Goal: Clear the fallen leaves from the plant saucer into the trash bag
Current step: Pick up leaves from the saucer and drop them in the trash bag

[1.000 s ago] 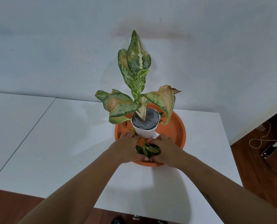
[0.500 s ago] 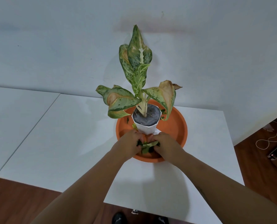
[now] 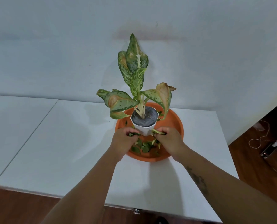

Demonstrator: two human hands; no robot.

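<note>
Moved since half a second ago: the two hands are no longer pressing together over the leaf heap at the near rim; they are now sitting apart, one at each side of the pot's foot, and the heap between them is lying uncovered
Head view, left hand: the left hand (image 3: 123,140) is curling its fingers round a tuft of small green leaves just left of the pot, knuckles up, probably raking stragglers in toward the heap
Head view, right hand: the right hand (image 3: 169,139) is pinching a yellowish leaf and some green ones beside the pot's right foot, fingers likewise curled
Head view, fallen leaves: the fallen leaves (image 3: 144,147) are lying mostly in the near part of the saucer, between the two wrists; a few more are showing behind the pot on its right and one or two on its left
Head view, plant saucer: the plant saucer (image 3: 174,122) is sitting on the white table (image 3: 66,136) toward its right end, carrying the white pot (image 3: 145,129) and the plant (image 3: 136,65), so the hands are having to work round the pot rather than sweep straight across
Head view, trash bag: not showing anywhere, so where the handfuls are to go cannot be told
Head view, floor: a small device (image 3: 270,148) with a cord is lying on the wood floor at the right, well apart from the work
Judgement: the gathering seems to be under way, with no leaves yet lifted out of the saucer
</note>
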